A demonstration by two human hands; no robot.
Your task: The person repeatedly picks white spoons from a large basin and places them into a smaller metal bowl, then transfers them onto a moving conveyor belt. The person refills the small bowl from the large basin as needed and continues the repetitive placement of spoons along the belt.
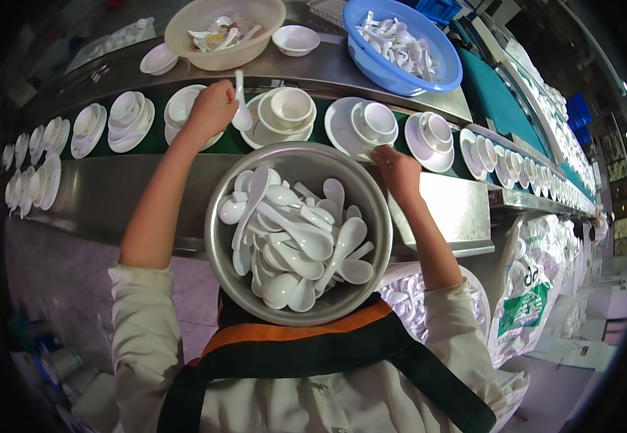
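My left hand (pixel 214 112) is closed, with a white soup spoon (pixel 241 115) held at its fingertips, bowl end down. It hovers over a stack of small white dishes on a plate (pixel 180 105), left of another plate stack (pixel 291 108). My right hand (pixel 400 175) is closed, its fingertips at the near rim of a third plate with a cup and bowl (pixel 340 123). Whatever those fingers pinch is hidden. Between my forearms, against my body, a round metal basin (pixel 216 238) holds a heap of white spoons (pixel 306 238).
Plate sets line a green conveyor belt (pixel 230 142) left and right. Beyond it stand a beige basin (pixel 176 32) and a blue basin (pixel 360 61), both with spoons, and two loose bowls (pixel 296 40). A tub of spoons (pixel 480 303) and white sacks (pixel 522 281) sit at lower right.
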